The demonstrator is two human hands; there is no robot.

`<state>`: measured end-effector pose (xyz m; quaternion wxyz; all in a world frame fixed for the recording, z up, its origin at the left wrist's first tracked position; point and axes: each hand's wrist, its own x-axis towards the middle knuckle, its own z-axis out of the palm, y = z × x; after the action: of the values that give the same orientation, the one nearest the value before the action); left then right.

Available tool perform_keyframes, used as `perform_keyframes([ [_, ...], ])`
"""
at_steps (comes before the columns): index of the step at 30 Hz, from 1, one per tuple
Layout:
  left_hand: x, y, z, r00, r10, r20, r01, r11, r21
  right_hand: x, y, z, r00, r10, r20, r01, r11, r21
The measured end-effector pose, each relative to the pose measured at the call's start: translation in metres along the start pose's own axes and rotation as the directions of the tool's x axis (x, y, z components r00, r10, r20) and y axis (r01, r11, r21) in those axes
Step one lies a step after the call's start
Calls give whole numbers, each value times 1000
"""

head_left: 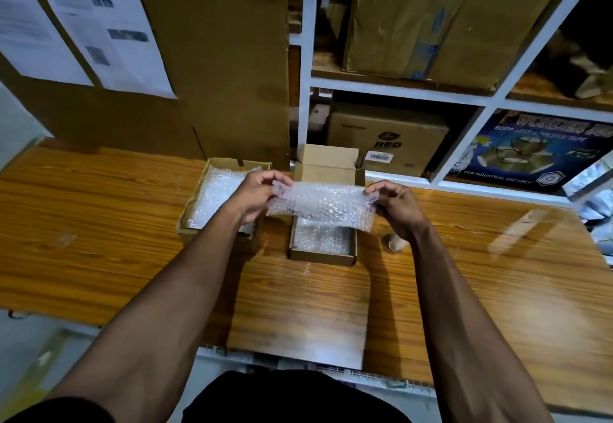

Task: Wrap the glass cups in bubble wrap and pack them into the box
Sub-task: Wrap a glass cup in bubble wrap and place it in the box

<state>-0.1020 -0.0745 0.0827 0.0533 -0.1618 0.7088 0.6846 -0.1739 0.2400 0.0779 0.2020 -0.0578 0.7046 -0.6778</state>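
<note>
A bubble-wrapped bundle [321,205] is held level above a small open cardboard box [321,256]. My left hand [257,195] pinches its left end and my right hand [394,205] pinches its right end. What is inside the wrap cannot be made out. The box floor is lined with bubble wrap [320,238], and its lid [328,159] stands up at the back. A second, wider box [190,227] holding bubble wrap sits to the left. A glass cup [396,243] stands on the table, partly hidden behind my right wrist.
The wooden table [132,223] runs left and right of the boxes. Large cardboard sheets [212,57] lean against the wall behind. White shelves [398,87] at the back right hold cartons and a tape box [530,154].
</note>
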Motion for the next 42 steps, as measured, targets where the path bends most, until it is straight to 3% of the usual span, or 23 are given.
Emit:
perform_keyframes([
  [6, 3, -4, 0, 998, 43, -40, -44, 999, -29, -1, 3, -8, 995, -13, 96, 17, 999, -48],
  [11, 7, -5, 1, 995, 54, -86, -63, 993, -105, -2, 5, -7, 995, -15, 98, 2, 992, 123],
  [14, 9, -4, -1, 997, 42, -60, -51, 986, -161, -2, 3, -10, 991, 4, 136, -26, 987, 156],
  [17, 15, -6, -3, 998, 46, -45, -53, 981, -189, -3, 3, -12, 990, 28, 141, -40, 996, 80],
  [21, 12, -5, -2, 997, 34, 75, -14, 968, -249, -3, 5, -9, 995, 7, 100, -14, 998, 66],
  [29, 8, -2, -3, 998, 37, 56, -33, 998, -62, -3, 10, -14, 998, -43, 51, 40, 997, 61],
  [34, 8, -4, -3, 995, 69, 68, -68, 998, -18, -4, 8, -19, 995, -34, 99, 22, 992, 123],
  [42, 6, -10, -5, 995, 29, 95, -21, 997, -76, -4, 8, -15, 997, 44, 61, -51, 992, 117],
])
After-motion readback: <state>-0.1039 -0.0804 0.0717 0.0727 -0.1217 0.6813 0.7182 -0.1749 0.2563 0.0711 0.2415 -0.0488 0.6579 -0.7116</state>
